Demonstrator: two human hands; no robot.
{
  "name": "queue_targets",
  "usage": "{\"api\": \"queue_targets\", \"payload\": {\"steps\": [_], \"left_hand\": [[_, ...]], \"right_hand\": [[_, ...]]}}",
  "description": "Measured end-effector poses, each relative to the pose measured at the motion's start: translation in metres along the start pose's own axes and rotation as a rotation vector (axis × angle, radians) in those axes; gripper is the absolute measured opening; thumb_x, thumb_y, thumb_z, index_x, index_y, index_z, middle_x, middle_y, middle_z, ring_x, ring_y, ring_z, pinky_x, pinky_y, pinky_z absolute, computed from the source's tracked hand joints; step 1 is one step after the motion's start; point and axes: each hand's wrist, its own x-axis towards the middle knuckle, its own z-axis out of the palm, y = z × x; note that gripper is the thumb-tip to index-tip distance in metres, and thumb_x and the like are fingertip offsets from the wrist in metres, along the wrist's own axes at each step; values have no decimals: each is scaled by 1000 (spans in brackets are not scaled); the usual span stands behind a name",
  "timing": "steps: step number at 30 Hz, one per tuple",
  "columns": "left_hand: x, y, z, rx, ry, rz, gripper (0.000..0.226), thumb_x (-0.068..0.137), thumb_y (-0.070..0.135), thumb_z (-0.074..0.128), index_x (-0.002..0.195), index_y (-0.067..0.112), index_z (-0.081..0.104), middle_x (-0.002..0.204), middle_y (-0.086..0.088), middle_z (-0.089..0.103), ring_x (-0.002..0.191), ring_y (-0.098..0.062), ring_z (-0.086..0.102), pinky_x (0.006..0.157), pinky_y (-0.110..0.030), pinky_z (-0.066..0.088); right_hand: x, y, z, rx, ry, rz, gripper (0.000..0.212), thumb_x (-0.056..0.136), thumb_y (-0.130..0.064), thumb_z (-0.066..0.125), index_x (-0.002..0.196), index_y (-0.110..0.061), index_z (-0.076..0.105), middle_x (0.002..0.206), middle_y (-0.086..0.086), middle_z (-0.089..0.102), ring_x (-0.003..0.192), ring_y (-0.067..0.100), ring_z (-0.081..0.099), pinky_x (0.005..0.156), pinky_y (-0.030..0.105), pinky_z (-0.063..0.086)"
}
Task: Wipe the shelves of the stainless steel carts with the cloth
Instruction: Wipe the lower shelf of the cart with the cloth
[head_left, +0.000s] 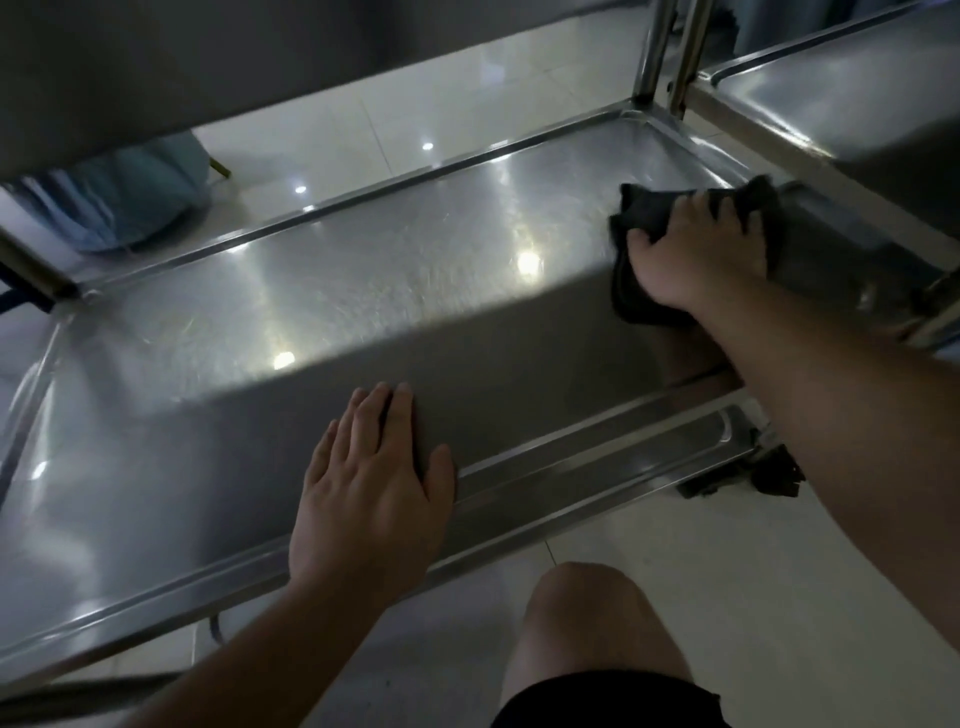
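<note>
Right hand (696, 260) presses the cloth (649, 218) at the shelf (363, 291) end, fingers curled on it; left hand (369, 483) flat, spread, bracing. Next: sweep leftward.

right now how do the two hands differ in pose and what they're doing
The left hand lies flat with straight fingers, palm down on the shelf near its front edge, holding nothing. The right hand reaches to the shelf's far right end, fingers curled round a dark cloth and pressing it down. Both are bare and rest on the same shelf.
</note>
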Motion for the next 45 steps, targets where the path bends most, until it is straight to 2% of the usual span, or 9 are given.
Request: {"api": "queue_targets", "payload": {"steps": [5,8,13,19,26,30,38,42,45], "left_hand": [[-1,0,-2,1,4,0,79,101,67,14,167,24,20,174,1,21,162,-14,8,131,-36,4],[-2,0,-2,-11,5,2,79,101,68,14,167,25,20,174,2,21,162,-13,8,130,-35,3],[-2,-1,1,-7,11,9,78,102,71,8,166,26,16,174,2,19,162,-13,6,128,-35,0],[0,3,0,-36,8,-17,77,103,65,15,168,24,14,175,1,16,163,-15,2,131,-37,-1],[3,-3,-17,-447,82,-106,58,103,42,52,156,26,34,162,7,28,151,-14,26,123,-31,21],[-2,-39,-36,-508,85,-173,52,99,27,57,149,26,43,151,4,37,141,-19,35,119,-39,34],[-49,-189,-61,-133,13,-375,53,106,52,45,151,24,47,163,-4,36,148,-34,39,119,-59,31],[-63,-200,-55,-158,48,-389,50,106,53,43,148,26,46,159,-5,43,145,-32,42,119,-58,31],[-63,-198,-46,-169,128,-405,41,106,50,44,140,28,51,152,-4,50,139,-30,46,117,-55,33]], "right_hand": [[-86,-96,21,0,-33,-503,89,96,-70,17,166,-15,16,174,4,12,159,26,10,128,49,5],[-86,-80,19,-6,-63,-667,93,92,-78,14,166,-23,17,174,-4,11,160,16,9,129,42,4],[-19,34,1,-42,100,-234,91,88,-81,21,156,-21,36,160,14,42,143,39,42,119,55,33],[-17,27,2,-66,-2,247,98,90,-71,10,165,-7,14,172,15,13,158,37,12,127,57,7],[-132,-163,34,-37,-61,-373,99,92,-74,15,165,-7,9,173,15,7,159,34,5,127,54,0],[-136,-179,36,-33,-100,-573,94,95,-74,19,166,-13,8,175,7,4,160,27,2,128,49,-1],[-84,-62,14,-43,-31,-13,94,95,-75,22,164,-11,18,172,9,16,157,32,15,127,54,9],[-104,-110,21,-13,-67,235,93,97,-66,21,165,-4,10,173,14,8,158,36,7,127,56,1],[-146,-181,35,-9,-30,110,94,94,-65,26,163,-2,17,171,18,14,157,39,12,125,58,5]]}}
